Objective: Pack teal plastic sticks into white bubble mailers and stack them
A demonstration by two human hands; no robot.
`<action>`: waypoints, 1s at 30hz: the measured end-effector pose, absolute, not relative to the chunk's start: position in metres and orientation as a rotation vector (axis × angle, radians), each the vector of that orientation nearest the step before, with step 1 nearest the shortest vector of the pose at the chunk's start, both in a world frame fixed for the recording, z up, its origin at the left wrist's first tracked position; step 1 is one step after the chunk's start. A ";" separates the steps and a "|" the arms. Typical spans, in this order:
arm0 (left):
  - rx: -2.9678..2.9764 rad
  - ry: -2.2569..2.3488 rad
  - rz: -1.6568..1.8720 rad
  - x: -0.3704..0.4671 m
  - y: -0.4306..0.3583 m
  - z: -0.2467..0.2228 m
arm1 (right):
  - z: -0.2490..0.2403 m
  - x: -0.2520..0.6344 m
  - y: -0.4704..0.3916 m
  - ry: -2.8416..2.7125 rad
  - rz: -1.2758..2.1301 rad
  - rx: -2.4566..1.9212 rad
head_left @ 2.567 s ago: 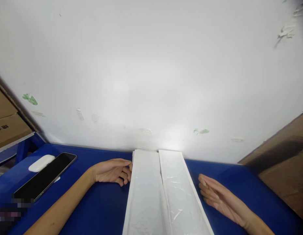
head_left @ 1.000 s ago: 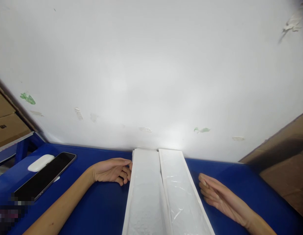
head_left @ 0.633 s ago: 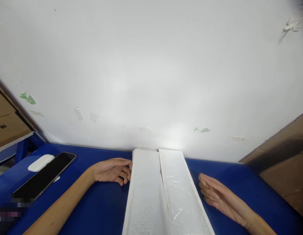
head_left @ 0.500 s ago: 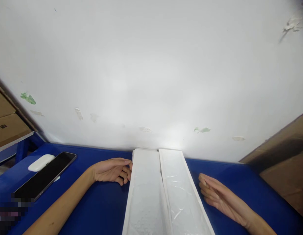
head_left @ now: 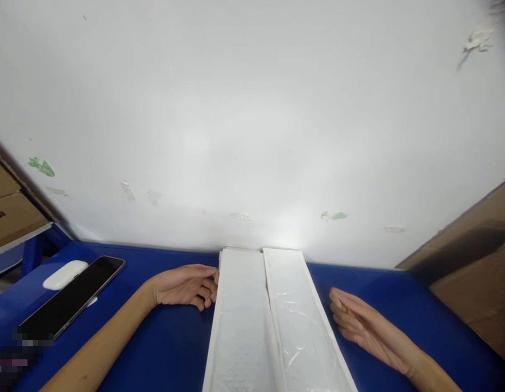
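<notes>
Two long stacks of flat white envelope-like packs lie side by side, the left stack [head_left: 243, 316] looking matte and the right stack [head_left: 305, 321] covered in shiny clear film. My left hand [head_left: 189, 287] rests on its side with fingers loosely bent and apart, palm bare; its fingertips are at the left stack's outer edge, and whether they touch it I cannot tell. On the other side my right hand [head_left: 360, 325] lies relaxed, its fingers half curled with nothing in them, a small gap away from the right stack.
The blue tabletop [head_left: 162, 348] ends at a white wall panel [head_left: 252, 136] with scraps of tape. To the left lie a black phone [head_left: 74, 296] and a white rounded case [head_left: 65, 274]. Cardboard [head_left: 476, 283] stands at the right, a cardboard box [head_left: 15, 218] at the far left.
The view has shifted very slightly. Both hands and the two stacks stay where they were.
</notes>
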State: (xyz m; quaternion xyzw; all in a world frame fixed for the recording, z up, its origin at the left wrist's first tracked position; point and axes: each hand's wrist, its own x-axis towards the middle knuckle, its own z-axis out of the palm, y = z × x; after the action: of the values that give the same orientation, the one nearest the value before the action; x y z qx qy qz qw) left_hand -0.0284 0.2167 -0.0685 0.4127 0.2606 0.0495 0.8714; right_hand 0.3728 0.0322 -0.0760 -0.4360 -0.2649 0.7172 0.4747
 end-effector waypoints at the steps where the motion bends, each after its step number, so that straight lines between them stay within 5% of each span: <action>1: 0.861 0.544 0.104 -0.028 0.217 -0.069 | -0.077 0.373 0.032 -0.644 1.756 -1.061; 30: 0.858 0.526 0.111 -0.029 0.217 -0.070 | -0.079 0.374 0.032 -0.640 1.752 -1.058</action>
State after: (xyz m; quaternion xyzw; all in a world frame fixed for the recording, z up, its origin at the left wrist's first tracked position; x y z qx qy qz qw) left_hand -0.0286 0.2168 -0.0699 0.4108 0.2521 0.0534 0.8746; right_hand 0.3743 0.0315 -0.0786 -0.4332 -0.2621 0.7176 0.4782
